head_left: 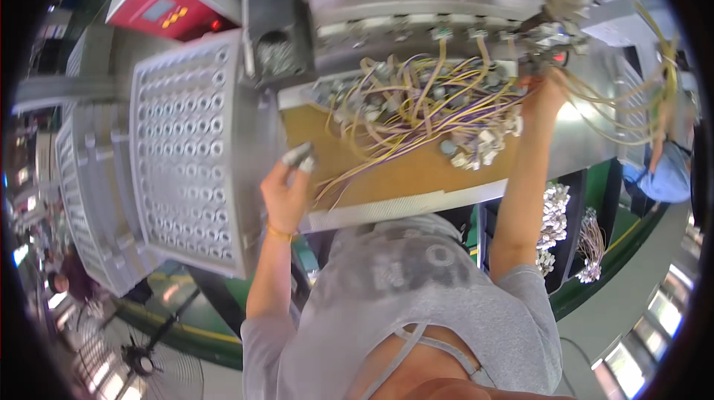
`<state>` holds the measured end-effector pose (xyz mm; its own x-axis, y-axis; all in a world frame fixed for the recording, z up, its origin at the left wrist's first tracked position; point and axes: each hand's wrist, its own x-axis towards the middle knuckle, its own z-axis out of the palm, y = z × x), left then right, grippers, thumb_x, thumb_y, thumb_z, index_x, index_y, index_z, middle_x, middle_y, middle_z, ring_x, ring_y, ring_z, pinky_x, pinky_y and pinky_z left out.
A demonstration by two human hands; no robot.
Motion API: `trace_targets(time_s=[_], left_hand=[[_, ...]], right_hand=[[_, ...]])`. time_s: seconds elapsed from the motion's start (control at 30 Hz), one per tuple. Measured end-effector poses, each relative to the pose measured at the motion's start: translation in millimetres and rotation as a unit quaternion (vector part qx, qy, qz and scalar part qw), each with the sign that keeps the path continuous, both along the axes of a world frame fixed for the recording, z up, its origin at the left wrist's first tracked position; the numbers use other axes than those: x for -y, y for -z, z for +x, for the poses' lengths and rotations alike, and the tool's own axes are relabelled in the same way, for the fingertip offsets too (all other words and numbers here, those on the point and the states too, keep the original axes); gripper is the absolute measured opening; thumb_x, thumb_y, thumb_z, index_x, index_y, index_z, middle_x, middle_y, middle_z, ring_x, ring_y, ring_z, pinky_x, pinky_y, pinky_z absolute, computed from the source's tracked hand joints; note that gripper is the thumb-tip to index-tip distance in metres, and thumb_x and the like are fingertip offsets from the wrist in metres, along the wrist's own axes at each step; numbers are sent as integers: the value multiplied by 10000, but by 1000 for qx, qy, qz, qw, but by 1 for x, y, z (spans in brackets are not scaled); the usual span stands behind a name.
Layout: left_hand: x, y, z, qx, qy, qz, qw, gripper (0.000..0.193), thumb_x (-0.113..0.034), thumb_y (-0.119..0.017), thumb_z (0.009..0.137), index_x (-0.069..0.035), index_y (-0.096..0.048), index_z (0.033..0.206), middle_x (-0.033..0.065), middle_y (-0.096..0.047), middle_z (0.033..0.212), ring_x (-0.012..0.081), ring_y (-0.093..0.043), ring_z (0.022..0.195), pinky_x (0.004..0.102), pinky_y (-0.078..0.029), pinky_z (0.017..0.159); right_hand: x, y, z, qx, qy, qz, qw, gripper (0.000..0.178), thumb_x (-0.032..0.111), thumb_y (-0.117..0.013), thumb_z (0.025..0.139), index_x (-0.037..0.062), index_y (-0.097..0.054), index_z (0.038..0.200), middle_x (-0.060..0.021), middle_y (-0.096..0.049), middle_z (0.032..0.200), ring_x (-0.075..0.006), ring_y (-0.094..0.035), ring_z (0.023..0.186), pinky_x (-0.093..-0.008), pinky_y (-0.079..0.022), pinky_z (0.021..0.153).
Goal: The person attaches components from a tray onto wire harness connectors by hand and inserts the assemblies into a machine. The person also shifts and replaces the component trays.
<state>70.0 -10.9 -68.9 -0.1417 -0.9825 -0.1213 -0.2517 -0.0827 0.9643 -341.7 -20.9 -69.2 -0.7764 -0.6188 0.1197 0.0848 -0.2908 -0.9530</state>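
My left hand hovers at the left edge of the brown work board, its whitish-covered fingertips close together but slightly apart, with nothing visible between them. My right hand reaches up to a metal fixture at the board's far right corner. Its fingers are closed on a wire there; the exact tip is hidden. Yellow and purple wires with small connectors lie tangled across the board. White connectors are bunched near the board's right side.
On the left stands a pale tray holding rows of round parts. A black bin and a red-and-white control box are behind it. Yellowish wires hang at the right. Connector bundles sit below; another person is far right.
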Motion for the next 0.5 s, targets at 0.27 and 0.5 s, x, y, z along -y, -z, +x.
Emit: trace_targets(time_s=[0.27,0.5], left_hand=[[-10,1,-5,120,80,-81,986,240,9,-585,736,-7,-597,975,74,-611,884,152,-574,803,253,-445,736],[-11,2,-38,237,182,-304,905,216,1,-621,572,-40,-621,783,88,-528,649,269,-462,599,340,-398,539]], right_hand=[[-4,18,-4,-4,0,-16,1000,113,75,-524,750,-22,-526,808,-135,-586,689,-181,-562,505,-275,-468,440],[20,-20,30,161,-17,-42,986,150,121,-525,774,12,-520,877,-135,-597,777,-210,-578,563,-299,-472,490]])
